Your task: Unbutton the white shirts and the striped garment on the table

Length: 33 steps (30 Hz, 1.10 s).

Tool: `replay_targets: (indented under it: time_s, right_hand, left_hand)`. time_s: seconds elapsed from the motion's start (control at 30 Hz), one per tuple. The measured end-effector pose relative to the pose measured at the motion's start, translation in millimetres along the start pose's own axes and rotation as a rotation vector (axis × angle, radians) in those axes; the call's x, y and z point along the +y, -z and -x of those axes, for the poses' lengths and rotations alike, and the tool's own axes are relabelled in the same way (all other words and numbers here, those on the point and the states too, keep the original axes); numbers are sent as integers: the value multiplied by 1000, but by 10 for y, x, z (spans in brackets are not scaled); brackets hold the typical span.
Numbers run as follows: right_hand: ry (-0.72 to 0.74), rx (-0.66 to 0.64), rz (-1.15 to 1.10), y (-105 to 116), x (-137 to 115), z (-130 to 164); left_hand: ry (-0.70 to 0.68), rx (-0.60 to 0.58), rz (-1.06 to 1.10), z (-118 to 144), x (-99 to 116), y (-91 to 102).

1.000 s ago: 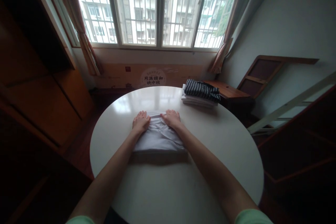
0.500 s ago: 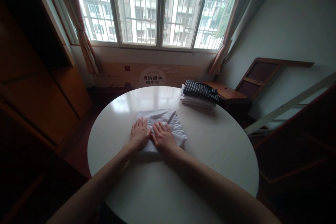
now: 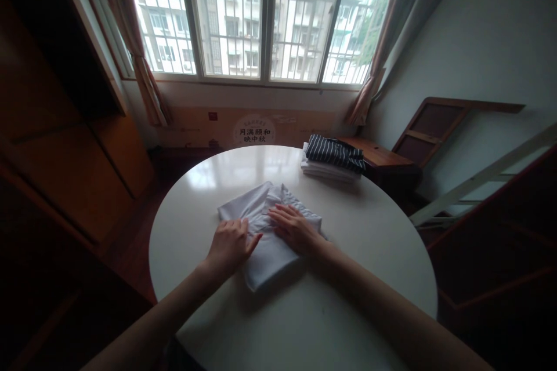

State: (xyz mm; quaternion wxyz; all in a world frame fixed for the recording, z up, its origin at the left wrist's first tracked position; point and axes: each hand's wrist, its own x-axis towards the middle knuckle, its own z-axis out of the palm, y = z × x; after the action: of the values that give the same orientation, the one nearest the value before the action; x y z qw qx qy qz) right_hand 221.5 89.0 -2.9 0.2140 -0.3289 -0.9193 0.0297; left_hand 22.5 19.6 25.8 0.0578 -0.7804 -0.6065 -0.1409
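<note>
A folded white garment [image 3: 266,243] lies turned at an angle in the middle of the round white table [image 3: 365,232]. My left hand [image 3: 228,245] rests flat on its left part, fingers spread and pointing right. My right hand [image 3: 295,228] lies flat on its right part, fingers pointing left toward the other hand. Neither hand grips the cloth; both press down on it with open palms.
A small stack of folded clothes, a dark striped garment [image 3: 334,152] on top of white ones, sits at the table's far right edge. Behind it stands a wooden side table [image 3: 378,156]. A large barred window [image 3: 261,11] and a cardboard box [image 3: 252,126] lie beyond.
The white garment has been rotated clockwise on the table and now lies diagonally. My hands moved from side by side at its near edge to its left and right parts.
</note>
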Motion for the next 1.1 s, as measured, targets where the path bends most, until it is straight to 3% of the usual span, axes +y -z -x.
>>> replay_targets:
  time_s: [0.1,0.17,0.23,0.27,0.3,0.37,0.43,0.53,0.7,0.9,0.97,1.1]
  right_hand:
    - [-148,125,3,111,382,175]
    - [-284,199,-89,146,583,264]
    - [-444,270,-230,150,704,310]
    - [-520,295,-291,146,736,315]
    - [-590,314,-337,141,754,313]
    - [-701,326,-380,136,761,294]
    - [-779,331,-385,146,753,277]
    - [-870,330,-326,190,747,283]
    - [-869,155,-171,308,776,339]
    - [-944,-34,-202,483,798,446]
    - [-962,-139,-377,551,788,494]
    - [-850,-399,-743,635,735,548]
  left_hand:
    - [-69,-109,156,139,25,114]
    - [-69,-162,294,134,-36,85]
    - [-11,-95,357,10,-156,-5]
    - [22,1,349,-95,-229,-61]
    - [19,82,365,-222,-302,-118]
    - [-31,123,403,-505,-431,-237]
    - [-77,39,385,-758,-517,-362]
    - [-8,-116,322,-966,-572,-558]
    - [11,-44,400,-960,-605,-741]
    - [188,66,505,-939,-624,-631]
    - [289,-6,570,-926,-654,-537]
    - [308,-345,803,-873,-766,-369]
